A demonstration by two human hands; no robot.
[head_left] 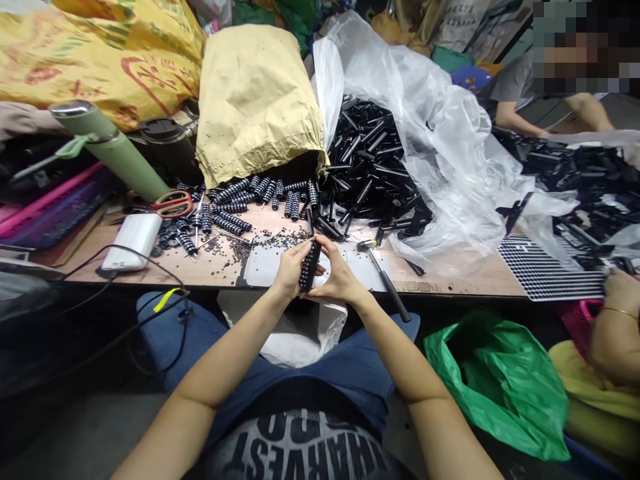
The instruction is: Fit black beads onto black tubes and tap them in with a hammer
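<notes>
Both my hands meet at the near edge of the wooden table (450, 283). My left hand (290, 268) and my right hand (340, 273) are closed around one black rod studded with white-marked beads (309, 264), held almost upright between them. Under my hands lies a white flat tray (263, 267). Behind it, several finished beaded rods (260, 193) lie in a row, with small loose black beads (235, 247) scattered about. A heap of plain black rods (367, 160) spills from a clear plastic bag (440, 147).
A hammer (383, 270) lies right of my hands. Scissors (173, 203), a white power bank (134, 240), a green flask (113, 150) and a tan sack (255, 93) stand to the left. Another person's hand (620, 290) rests by a perforated tray (545, 270). A green bag (500, 380) hangs below.
</notes>
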